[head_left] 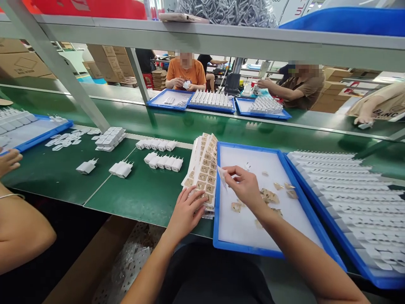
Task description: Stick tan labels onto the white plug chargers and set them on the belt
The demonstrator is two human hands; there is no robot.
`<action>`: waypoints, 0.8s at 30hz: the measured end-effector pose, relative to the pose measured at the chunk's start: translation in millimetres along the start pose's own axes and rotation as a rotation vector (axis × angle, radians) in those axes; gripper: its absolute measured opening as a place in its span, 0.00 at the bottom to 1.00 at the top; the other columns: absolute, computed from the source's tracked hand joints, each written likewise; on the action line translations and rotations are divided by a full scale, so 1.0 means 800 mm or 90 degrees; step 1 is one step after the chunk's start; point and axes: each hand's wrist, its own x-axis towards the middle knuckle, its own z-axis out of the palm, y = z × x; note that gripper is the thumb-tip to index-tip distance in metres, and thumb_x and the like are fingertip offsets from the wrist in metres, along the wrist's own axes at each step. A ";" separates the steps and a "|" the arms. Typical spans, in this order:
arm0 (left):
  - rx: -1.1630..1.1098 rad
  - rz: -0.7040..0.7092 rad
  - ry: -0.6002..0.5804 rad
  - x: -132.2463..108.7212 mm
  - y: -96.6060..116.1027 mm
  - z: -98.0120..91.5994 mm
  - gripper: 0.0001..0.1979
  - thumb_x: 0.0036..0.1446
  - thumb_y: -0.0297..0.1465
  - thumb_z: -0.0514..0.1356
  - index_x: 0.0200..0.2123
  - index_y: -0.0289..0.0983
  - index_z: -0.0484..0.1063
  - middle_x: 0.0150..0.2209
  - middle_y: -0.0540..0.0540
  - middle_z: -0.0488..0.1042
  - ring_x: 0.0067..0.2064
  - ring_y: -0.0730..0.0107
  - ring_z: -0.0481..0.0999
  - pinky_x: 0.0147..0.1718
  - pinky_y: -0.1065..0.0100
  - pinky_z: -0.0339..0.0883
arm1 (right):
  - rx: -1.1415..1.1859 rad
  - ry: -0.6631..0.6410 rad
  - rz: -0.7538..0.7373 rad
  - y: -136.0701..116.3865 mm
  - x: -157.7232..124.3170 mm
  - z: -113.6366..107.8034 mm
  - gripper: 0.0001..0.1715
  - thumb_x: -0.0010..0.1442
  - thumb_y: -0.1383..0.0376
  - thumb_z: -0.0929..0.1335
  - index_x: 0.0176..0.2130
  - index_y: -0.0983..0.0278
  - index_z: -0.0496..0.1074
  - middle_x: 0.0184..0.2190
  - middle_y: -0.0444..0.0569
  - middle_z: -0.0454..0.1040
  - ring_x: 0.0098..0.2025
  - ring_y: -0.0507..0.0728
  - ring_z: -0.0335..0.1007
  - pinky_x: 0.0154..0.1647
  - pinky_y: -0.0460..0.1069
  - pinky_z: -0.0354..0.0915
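Note:
My left hand lies with its fingers stretched out on the lower end of a stack of sticker sheets. The top sheets carry rows of tan, square-like stickers on white backing. Over the left side of a blue-rimmed white tray, my right hand pinches a thin whitish strip between thumb and fingers. Whether a sticker is on that strip I cannot tell. Loose tan pieces are scattered in the tray beneath and beside my right hand.
White plug chargers stand in two rows left of the sheets, with more chargers farther left. A second blue tray full of white pieces adjoins on the right. A neighbour's hand is at far left. An overhead shelf crosses above.

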 end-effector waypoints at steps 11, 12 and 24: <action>-0.034 -0.028 0.038 0.005 0.006 0.004 0.10 0.65 0.28 0.60 0.47 0.42 0.78 0.51 0.43 0.79 0.59 0.52 0.70 0.59 0.48 0.66 | -0.136 0.141 -0.267 -0.058 0.016 -0.059 0.06 0.65 0.69 0.68 0.40 0.60 0.75 0.39 0.48 0.84 0.40 0.56 0.81 0.42 0.50 0.75; -0.052 -0.045 0.035 0.005 0.008 0.004 0.10 0.65 0.29 0.60 0.47 0.42 0.79 0.51 0.43 0.80 0.60 0.51 0.70 0.60 0.47 0.65 | -0.125 0.105 -0.288 -0.066 0.010 -0.068 0.07 0.65 0.71 0.68 0.42 0.60 0.74 0.40 0.48 0.84 0.42 0.56 0.81 0.44 0.50 0.75; -0.948 -0.602 0.061 0.042 0.006 -0.027 0.51 0.52 0.70 0.50 0.66 0.39 0.62 0.55 0.33 0.79 0.49 0.44 0.82 0.48 0.47 0.75 | -0.118 -0.332 -0.250 -0.010 -0.140 -0.198 0.09 0.67 0.67 0.66 0.39 0.54 0.76 0.36 0.49 0.85 0.42 0.62 0.84 0.55 0.58 0.76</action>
